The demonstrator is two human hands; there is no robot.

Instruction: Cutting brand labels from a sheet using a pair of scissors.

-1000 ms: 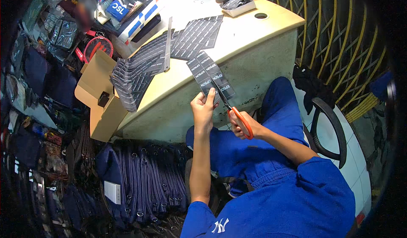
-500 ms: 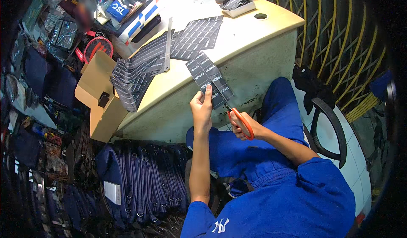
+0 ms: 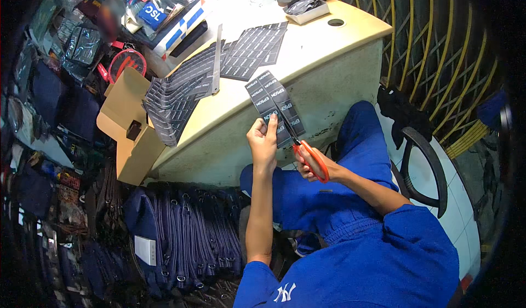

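My left hand [image 3: 263, 138] pinches the lower left part of a black strip of printed labels [image 3: 263, 97] between thumb and fingers, just off the table's front edge. In my right hand [image 3: 312, 164] is a pair of scissors [image 3: 316, 164] with orange-red handles. Its dark blades lie along the middle of the strip, between two rows of labels, with the strip split at its lower end. More black label sheets [image 3: 255, 47] lie on the table, and a metal ruler [image 3: 217, 61] rests across a bent, overlapping stack of sheets [image 3: 174, 113].
An opened cardboard box [image 3: 129, 152] stands at the table's left edge. On the pale table [image 3: 323, 42] a small white tray [image 3: 309, 15] holds dark pieces. Dark blue straps with metal rings [image 3: 192, 231] hang below left. A black curved chair part [image 3: 433, 165] is at the right.
The scissor blades have moved further up into the strip and now show more plainly across it. Both hands and the strip have shifted slightly; the sheets on the table stay put.
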